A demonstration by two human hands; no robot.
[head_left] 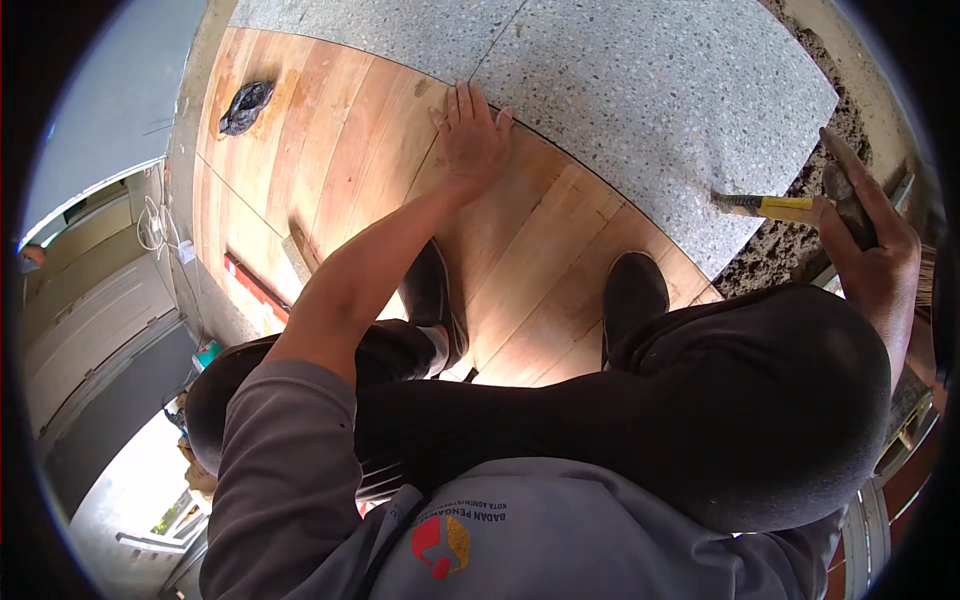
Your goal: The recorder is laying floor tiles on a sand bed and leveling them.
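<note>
My left hand (474,142) lies flat on the wood-look floor tiles (350,130), fingers stretched out. Its fingertips are at the seam with the speckled grey tile (620,110). On the right, my right hand (880,235) grips a hammer (785,208) around its dark head. The hammer's yellow and black handle points left, over the grey tile near its right corner. Whether the handle end touches the tile, I cannot tell. Dark, crumbly mortar (765,255) shows along the tile's right edge, below the hammer.
A crumpled black plastic bag (246,108) lies on the wood-look tiles at the far left. A red level (255,287) rests nearer, beside a short wooden strip (299,247). My dark shoes (635,295) stand on the tiles. A white cable (155,225) hangs by the left wall.
</note>
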